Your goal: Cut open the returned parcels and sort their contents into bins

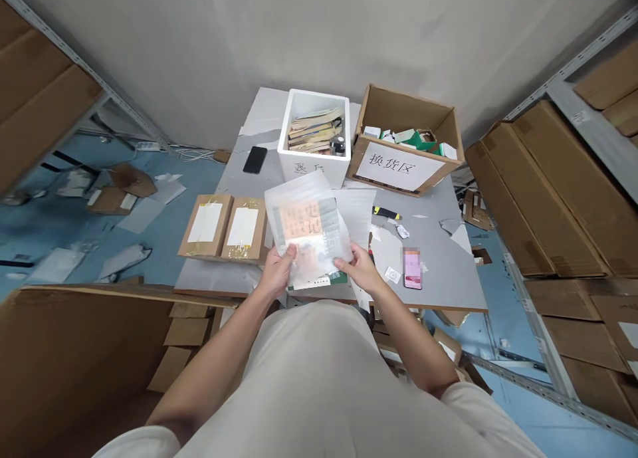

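A book [304, 222] with an orange and grey-green cover shows through a translucent white foam sleeve [319, 182]. Thumbs on top, both my hands grip it just above the table's front edge. My left hand [278, 270] closes on its lower left corner, and my right hand [361, 268] pinches the lower right. Beneath it, a green and white printed thing [319, 282] peeks out, mostly hidden. White foam sheets [359, 212] lie flat behind my right hand. A yellow and black utility knife [386, 213] rests farther right.
Two taped cardboard boxes [244, 229] stand at left, near a black phone [255, 159]. A white foam bin [313, 167] of books and a labelled cardboard box [406, 172] stand at the back. A lit phone [413, 269] lies at right. Loaded shelves [543, 199] flank the table.
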Demonstrator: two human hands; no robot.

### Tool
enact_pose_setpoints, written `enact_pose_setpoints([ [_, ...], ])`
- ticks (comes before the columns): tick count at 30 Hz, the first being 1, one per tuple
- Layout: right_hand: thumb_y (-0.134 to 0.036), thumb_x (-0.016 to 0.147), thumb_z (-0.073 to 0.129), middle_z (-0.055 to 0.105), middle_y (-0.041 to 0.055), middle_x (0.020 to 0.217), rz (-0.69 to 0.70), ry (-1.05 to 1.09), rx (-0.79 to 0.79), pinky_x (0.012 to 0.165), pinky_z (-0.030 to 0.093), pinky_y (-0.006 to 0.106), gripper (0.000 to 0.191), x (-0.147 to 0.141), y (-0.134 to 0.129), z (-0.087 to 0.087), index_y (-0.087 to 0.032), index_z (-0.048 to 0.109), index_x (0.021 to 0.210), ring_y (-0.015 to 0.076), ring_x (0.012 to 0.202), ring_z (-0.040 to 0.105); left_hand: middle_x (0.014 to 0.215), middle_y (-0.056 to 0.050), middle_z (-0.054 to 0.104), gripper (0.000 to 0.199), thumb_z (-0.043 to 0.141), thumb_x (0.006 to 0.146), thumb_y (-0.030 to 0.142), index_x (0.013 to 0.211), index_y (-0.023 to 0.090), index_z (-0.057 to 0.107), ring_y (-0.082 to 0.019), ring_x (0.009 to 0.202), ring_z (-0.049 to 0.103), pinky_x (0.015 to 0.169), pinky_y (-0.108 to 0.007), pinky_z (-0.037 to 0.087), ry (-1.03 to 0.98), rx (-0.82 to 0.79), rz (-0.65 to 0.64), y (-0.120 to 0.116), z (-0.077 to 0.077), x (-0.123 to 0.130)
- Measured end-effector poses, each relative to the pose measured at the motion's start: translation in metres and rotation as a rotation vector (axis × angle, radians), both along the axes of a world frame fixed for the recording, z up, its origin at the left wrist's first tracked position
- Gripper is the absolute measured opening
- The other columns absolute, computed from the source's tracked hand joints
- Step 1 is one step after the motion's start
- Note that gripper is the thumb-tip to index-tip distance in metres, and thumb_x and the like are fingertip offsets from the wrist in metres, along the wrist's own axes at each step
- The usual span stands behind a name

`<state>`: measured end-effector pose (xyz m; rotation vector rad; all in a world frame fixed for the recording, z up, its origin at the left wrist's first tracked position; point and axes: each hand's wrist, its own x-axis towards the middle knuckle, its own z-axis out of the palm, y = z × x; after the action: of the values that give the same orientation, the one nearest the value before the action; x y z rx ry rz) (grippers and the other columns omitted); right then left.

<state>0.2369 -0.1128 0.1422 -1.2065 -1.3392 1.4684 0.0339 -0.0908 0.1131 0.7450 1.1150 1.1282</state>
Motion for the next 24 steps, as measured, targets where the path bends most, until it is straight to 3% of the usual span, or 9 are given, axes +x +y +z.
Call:
enact_pose_setpoints([
  [3, -0.045, 0.07, 0.075, 0.066, 0.0062, 0.108, 0.068, 0.114, -0.105, 0.078, 0.056, 0.038, 0.069, -0.004, -0.011, -0.002, -0.025, 0.049, 0.131, 0.0232, 0.098, 0.062, 0.09, -0.009, 0.072, 0.063, 0.065, 0.07, 0.064, 0.106, 0.013, 0.063, -0.023, 0.088, 0.068, 0.078, -0.033, 0.054, 0.012, -0.014, 0.025, -0.003, -0.007, 0.002],
  [9, -0.041, 0.073, 0.072, 0.063, 0.0046, 0.115, -0.003, 0.216, -0.185, 0.065, 0.06, 0.032, 0.064, 0.001, -0.023, -0.01, -0.031, 0.047, 0.131, 0.021, 0.097, 0.062, 0.088, -0.009, 0.071, 0.061, 0.058, 0.073, 0.067, 0.099, 0.011, 0.065, -0.022, 0.088, 0.066, 0.078, -0.031, 0.052, 0.202, 0.074, 0.099, 0.003, -0.01, -0.014],
  [13, -0.039, 0.073, 0.072, 0.061, 0.0047, 0.117, -0.176, 0.166, -0.148, 0.055, 0.06, 0.028, 0.056, 0.029, -0.027, -0.01, -0.03, 0.051, 0.125, 0.0204, 0.093, 0.063, 0.085, -0.012, 0.069, 0.044, 0.054, 0.083, 0.05, 0.094, 0.009, 0.064, -0.026, 0.091, 0.064, 0.083, -0.036, 0.051, 0.731, 0.158, 0.324, 0.018, -0.003, -0.06],
  [16, -0.039, 0.073, 0.073, 0.063, 0.0048, 0.113, -0.323, 0.121, -0.108, 0.053, 0.06, 0.027, 0.051, 0.051, -0.03, -0.008, -0.028, 0.054, 0.119, 0.0208, 0.091, 0.065, 0.112, -0.021, 0.063, 0.038, 0.048, 0.086, 0.027, 0.117, 0.007, 0.057, -0.031, 0.11, 0.059, 0.095, -0.043, 0.045, 1.178, 0.237, 0.402, 0.021, 0.002, -0.092],
  [19, -0.039, 0.072, 0.073, 0.064, 0.0049, 0.112, -0.427, 0.137, -0.094, 0.05, 0.06, 0.027, 0.048, 0.061, -0.033, -0.009, -0.027, 0.055, 0.115, 0.0219, 0.09, 0.067, 0.149, -0.021, 0.033, 0.059, 0.044, 0.082, 0.009, 0.14, 0.015, 0.039, -0.033, 0.124, 0.05, 0.096, -0.045, 0.046, 1.424, 0.294, 0.166, 0.009, -0.002, -0.096],
  [21, -0.038, 0.072, 0.073, 0.064, 0.0041, 0.112, -0.475, 0.17, -0.094, 0.049, 0.06, 0.026, 0.047, 0.061, -0.034, -0.013, -0.028, 0.055, 0.114, 0.0218, 0.089, 0.068, 0.157, -0.017, 0.017, 0.069, 0.039, 0.079, 0.001, 0.145, 0.022, 0.034, -0.035, 0.125, 0.049, 0.091, -0.046, 0.049, 1.52, 0.29, -0.054, -0.006, -0.015, -0.084],
  [24, -0.039, 0.071, 0.073, 0.064, 0.0023, 0.11, -0.503, 0.219, -0.103, 0.049, 0.06, 0.026, 0.049, 0.053, -0.034, -0.021, -0.03, 0.053, 0.115, 0.0196, 0.087, 0.067, 0.154, -0.018, 0.024, 0.072, 0.034, 0.076, -0.005, 0.144, 0.019, 0.036, -0.036, 0.129, 0.045, 0.093, -0.048, 0.048, 1.551, 0.275, -0.347, -0.023, -0.052, -0.059],
])
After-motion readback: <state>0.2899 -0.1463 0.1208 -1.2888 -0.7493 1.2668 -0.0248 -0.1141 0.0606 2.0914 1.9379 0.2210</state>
